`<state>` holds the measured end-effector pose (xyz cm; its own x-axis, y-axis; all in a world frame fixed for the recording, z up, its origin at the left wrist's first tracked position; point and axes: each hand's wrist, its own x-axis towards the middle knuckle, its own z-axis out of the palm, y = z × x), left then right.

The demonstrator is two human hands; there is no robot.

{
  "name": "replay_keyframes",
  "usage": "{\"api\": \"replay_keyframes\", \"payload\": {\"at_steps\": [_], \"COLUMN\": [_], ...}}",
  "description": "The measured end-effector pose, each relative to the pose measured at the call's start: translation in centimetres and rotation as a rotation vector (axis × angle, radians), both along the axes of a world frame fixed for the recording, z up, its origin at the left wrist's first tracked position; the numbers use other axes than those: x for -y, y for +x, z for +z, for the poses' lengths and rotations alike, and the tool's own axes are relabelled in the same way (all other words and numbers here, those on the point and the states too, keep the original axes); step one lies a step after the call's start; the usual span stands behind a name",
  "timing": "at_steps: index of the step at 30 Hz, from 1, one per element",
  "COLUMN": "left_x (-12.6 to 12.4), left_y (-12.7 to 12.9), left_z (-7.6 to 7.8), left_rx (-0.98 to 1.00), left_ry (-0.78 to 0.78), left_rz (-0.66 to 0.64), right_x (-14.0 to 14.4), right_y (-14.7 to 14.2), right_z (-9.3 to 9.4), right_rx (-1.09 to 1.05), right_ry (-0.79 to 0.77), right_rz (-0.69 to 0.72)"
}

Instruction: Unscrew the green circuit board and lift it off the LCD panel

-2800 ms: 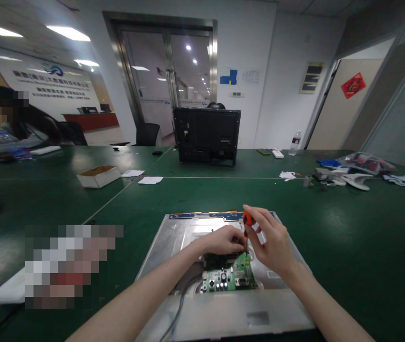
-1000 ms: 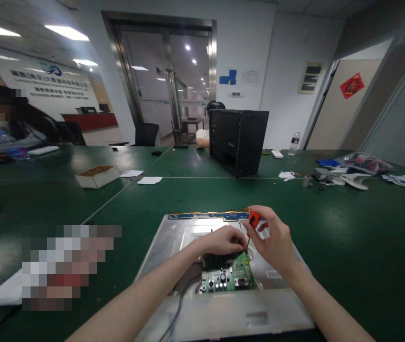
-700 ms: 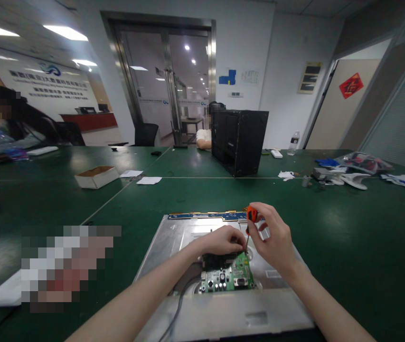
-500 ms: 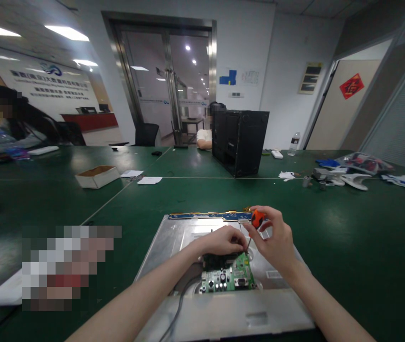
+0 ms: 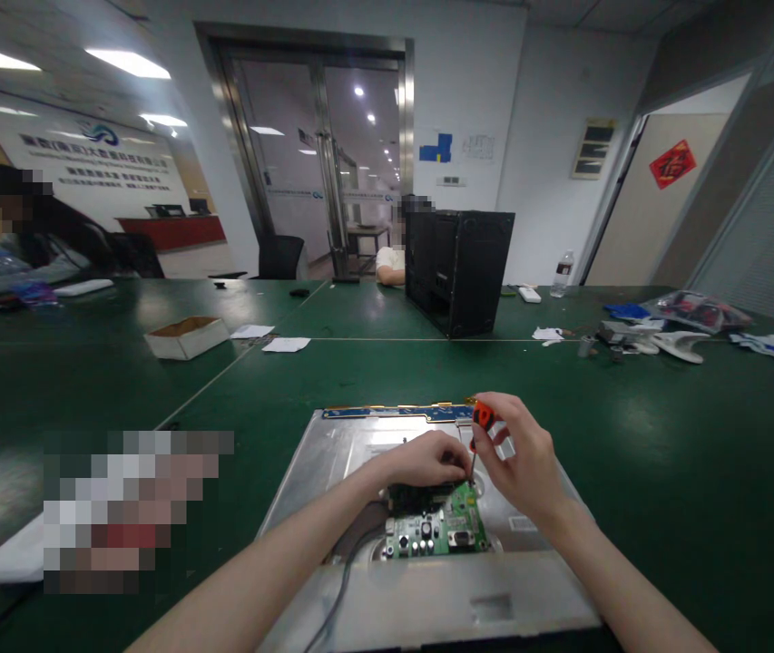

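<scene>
- A grey cable (image 5: pixel 340 589) runs up over the near edge of the metal panel (image 5: pixel 332 453), which lies flat on the green table (image 5: pixel 665 472).
- The green board (image 5: pixel 441 531) sits in a recess of the panel, near its front, connectors facing the person.
- The left hand (image 5: pixel 424 458) rests curled at the board's far edge, fingertips pressed down beside a dark part (what they pinch, if anything, cannot be told).
- The right hand (image 5: pixel 526 462) grips the screwdriver (image 5: pixel 478 431) by its orange handle between thumb and fingers; the shaft points down to the board's far right corner, just beside the left fingertips.
- Farther back: a cardboard box (image 5: pixel 187 336) to the left, a black case (image 5: pixel 463 268) upright mid-table, a bottle (image 5: pixel 564 273) beyond.
</scene>
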<state>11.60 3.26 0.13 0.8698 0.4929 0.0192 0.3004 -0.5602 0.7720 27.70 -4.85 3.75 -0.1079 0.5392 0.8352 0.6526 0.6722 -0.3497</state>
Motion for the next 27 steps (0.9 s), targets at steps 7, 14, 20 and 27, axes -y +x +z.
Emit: {"api": "replay_keyframes", "payload": {"at_steps": [7, 14, 20, 27], "left_x": [0.1, -0.1, 0.1, 0.1], "left_y": [0.0, 0.0, 0.0, 0.0], "left_z": [-0.1, -0.1, 0.0, 0.1], "left_rx": [0.008, 0.013, 0.016, 0.006], "left_ry": [-0.006, 0.002, 0.003, 0.004], "left_rz": [-0.001, -0.004, -0.003, 0.003], "right_x": [-0.1, -0.2, 0.1, -0.1], "right_y": [0.2, 0.1, 0.0, 0.1], "right_z": [-0.6, 0.0, 0.6, -0.2], "right_rx": [-0.010, -0.002, 0.023, -0.032], "right_ry": [0.008, 0.054, 0.051, 0.063], "right_rz": [-0.131, -0.040, -0.033, -0.035]}}
